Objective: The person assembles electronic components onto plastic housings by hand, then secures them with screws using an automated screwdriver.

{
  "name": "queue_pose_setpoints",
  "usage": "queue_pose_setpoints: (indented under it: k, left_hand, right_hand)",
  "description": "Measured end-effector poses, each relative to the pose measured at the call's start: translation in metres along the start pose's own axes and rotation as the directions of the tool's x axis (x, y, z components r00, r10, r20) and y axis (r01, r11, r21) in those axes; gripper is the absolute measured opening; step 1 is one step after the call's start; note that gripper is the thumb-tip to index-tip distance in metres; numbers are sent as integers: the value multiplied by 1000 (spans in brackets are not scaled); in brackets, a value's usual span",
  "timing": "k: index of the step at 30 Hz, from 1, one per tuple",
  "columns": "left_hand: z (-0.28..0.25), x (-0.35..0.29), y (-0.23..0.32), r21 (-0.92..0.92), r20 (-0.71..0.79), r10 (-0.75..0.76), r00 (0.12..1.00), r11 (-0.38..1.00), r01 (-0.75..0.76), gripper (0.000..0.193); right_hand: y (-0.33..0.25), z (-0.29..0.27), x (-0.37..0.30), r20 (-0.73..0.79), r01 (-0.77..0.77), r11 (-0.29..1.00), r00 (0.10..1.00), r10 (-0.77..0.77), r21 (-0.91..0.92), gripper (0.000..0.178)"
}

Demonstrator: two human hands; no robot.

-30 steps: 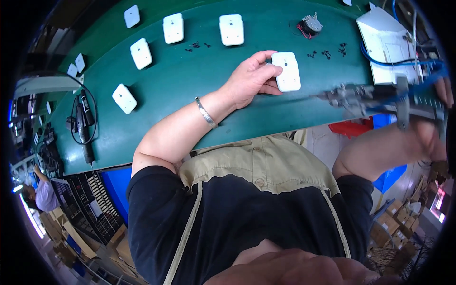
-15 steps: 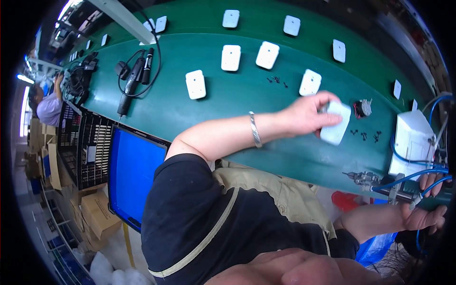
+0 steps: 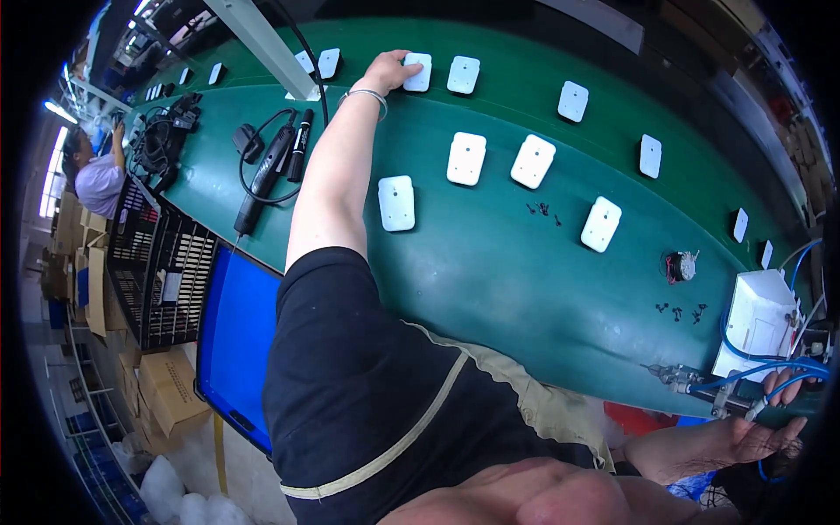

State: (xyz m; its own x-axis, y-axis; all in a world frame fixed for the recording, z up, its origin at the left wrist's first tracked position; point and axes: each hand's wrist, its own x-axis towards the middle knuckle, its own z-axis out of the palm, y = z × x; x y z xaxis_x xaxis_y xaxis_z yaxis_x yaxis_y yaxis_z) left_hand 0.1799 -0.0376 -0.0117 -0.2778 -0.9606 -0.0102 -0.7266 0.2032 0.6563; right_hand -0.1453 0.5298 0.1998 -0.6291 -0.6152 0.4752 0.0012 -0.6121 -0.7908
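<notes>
My left hand (image 3: 389, 72) reaches across to the far green strip. Its fingers and thumb close on the edge of a white plastic housing (image 3: 418, 73), a flat rounded rectangle that lies there. Another white housing (image 3: 463, 76) is just to its right. At the lower right my right hand (image 3: 763, 437) is beside a metal clamp tool (image 3: 722, 398) with blue hoses (image 3: 792, 366). Its fingers look stretched out, and nothing shows in them. More fingers (image 3: 781, 385) appear behind the hoses; I cannot tell whose they are.
Several white housings, one of them nearest me (image 3: 396, 204), stand on the green table (image 3: 490, 271). Small black screws (image 3: 542, 210) lie among them. A wire bundle (image 3: 680, 266) is at right, a black electric screwdriver (image 3: 262, 184) at left. A blue tray (image 3: 236, 341) adjoins the table; a person (image 3: 96, 179) works far left.
My left hand has swung from the right of the table to the far strip, carrying the white housing and setting it down there. The whole view has shifted slightly. My right hand stays by the tool.
</notes>
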Motion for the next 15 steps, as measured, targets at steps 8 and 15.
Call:
queue_pose_setpoints:
  k: [8, 15]
  left_hand:
    - [21, 11, 44, 278, -35, 382, 924, 891, -358, 65]
    - [35, 21, 53, -67, 410, -36, 911, 995, 70, 65]
  right_hand:
    - [-1, -11, 7, 84, -94, 995, 992, 91, 34, 61]
    - [1, -15, 5, -101, -28, 988, 995, 13, -149, 66]
